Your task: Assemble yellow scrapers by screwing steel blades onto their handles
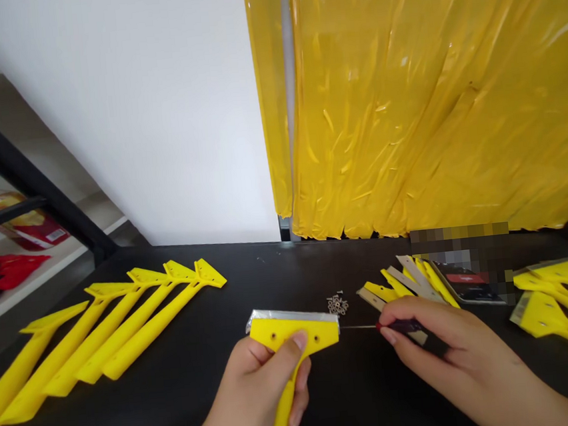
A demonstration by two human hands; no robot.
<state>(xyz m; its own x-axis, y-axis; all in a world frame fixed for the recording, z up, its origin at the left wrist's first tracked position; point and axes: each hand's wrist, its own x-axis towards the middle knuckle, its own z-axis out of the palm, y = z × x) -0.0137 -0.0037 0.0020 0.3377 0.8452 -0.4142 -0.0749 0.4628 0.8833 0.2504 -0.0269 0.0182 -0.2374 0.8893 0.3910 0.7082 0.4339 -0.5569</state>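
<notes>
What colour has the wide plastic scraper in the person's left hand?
The wide plastic scraper is bright yellow, best seen in the head view.

hands: 2 bare hands, left (245, 404) and right (460, 350) | held: 1 yellow plastic scraper with steel blade (295, 331), 1 dark-handled steel screwdriver (400, 326) | 10 o'clock: 5 yellow plastic scraper handles (149, 333) | 12 o'clock: 1 heap of tiny silver rings (338, 305), uncountable | 1 o'clock: 3 visible flat steel blades (413, 276) | 2 o'clock: at least 3 yellow plastic scrapers (542, 314)

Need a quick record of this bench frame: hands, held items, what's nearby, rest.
left hand: holds yellow scraper, metal blade edge away
right hand: holds small screwdriver, tip at scraper's head
nearby: small metal parts; metal blades
rest: yellow scraper bodies; yellow plastic curtain
</notes>
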